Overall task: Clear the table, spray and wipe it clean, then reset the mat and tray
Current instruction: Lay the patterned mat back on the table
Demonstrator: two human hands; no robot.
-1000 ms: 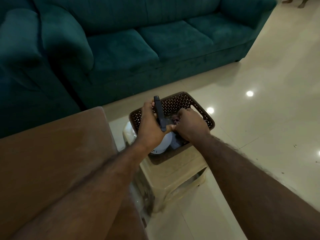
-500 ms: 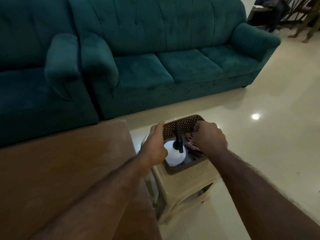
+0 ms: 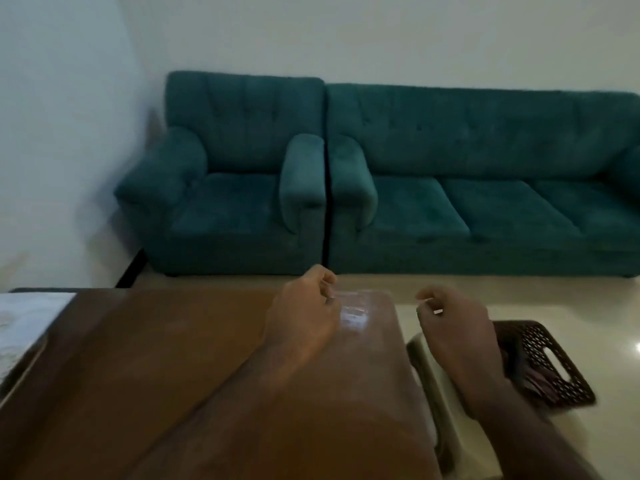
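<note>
The brown wooden table (image 3: 156, 358) fills the lower left, with a shiny patch near its far right corner. My left hand (image 3: 304, 317) hovers over that corner, fingers loosely curled, holding nothing. To its right, my right hand (image 3: 457, 327) hangs empty above a beige plastic stool (image 3: 426, 355) beside the table. A brown perforated basket (image 3: 550, 362) sits on the stool, mostly hidden by my right wrist; a dark cloth shows inside it. The spray bottle is not visible. At the far left edge lies a white mat on a tray (image 3: 24, 327).
A teal armchair (image 3: 239, 188) and a teal sofa (image 3: 485, 188) stand against the white wall behind the table. Glossy cream floor (image 3: 554, 299) runs between the sofa and the table and off to the right.
Both hands have left the basket and risen; the left one moved over the table corner. The spray bottle stayed in the basket. My view has swung up and to the left.
</note>
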